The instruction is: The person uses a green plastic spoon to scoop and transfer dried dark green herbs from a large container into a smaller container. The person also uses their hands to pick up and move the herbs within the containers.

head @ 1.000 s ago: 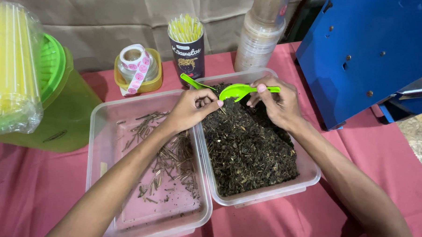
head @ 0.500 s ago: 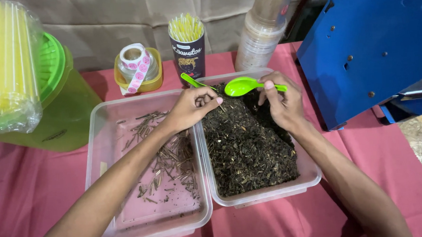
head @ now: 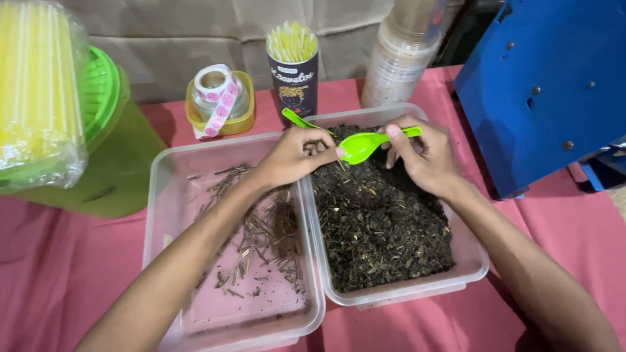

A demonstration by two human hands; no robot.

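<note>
At twelve o'clock we see one dark printed cup (head: 294,83); two clear tubs (head: 193,326) below. Our right hand (head: 423,158) fingers grip one green spoon (head: 367,143); left hand (head: 295,156) fingers curl, pinching leaves.

The green spoon (head: 367,143) has shifted: a second ago its bowl lay low over the tea leaves (head: 380,222), close under both hands; half a second ago it was lifted clear, bowl open toward the far rim; now it tilts, bowl pointing at the left hand (head: 295,156), handle across the right hand (head: 423,158); the left fingers have closed up to the bowl's tip.
</note>
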